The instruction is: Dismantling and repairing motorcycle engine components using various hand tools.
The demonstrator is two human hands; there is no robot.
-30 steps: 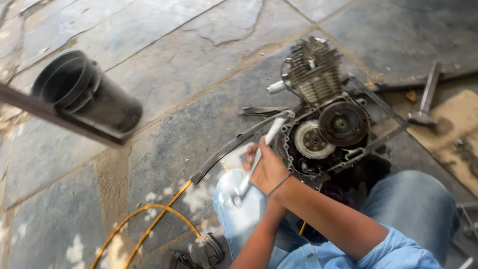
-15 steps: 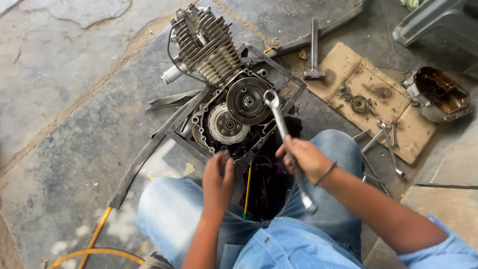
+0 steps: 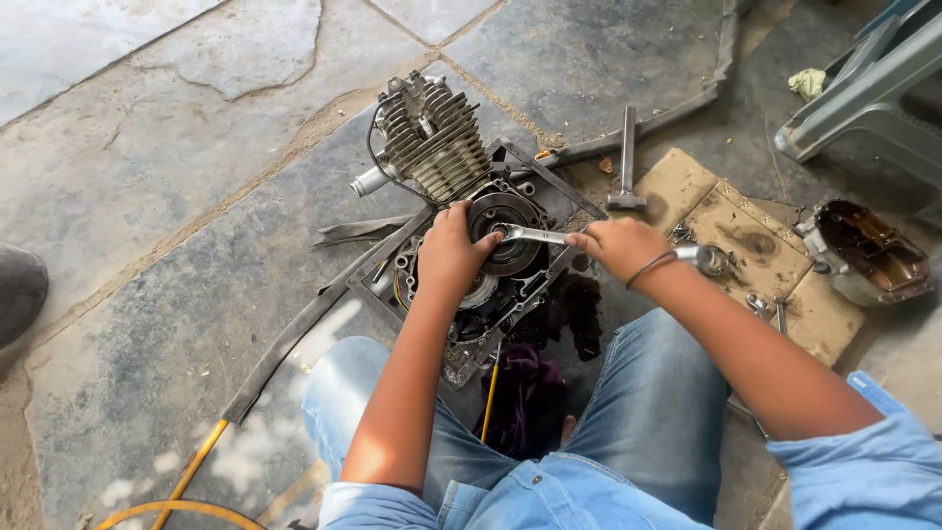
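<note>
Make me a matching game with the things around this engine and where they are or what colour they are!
Things:
1. wrench
2. hammer
3. hose
4. cloth

Descriptions:
A. yellow, bottom left
B. purple, between the knees
C. gripped by the right hand, on the engine
D. lying on the floor above the cardboard

Pairs: 1-C, 2-D, 3-A, 4-B

Hammer (image 3: 626, 162) beside cardboard (image 3: 731, 236) — green rag (image 3: 807, 82) beyond.
</note>
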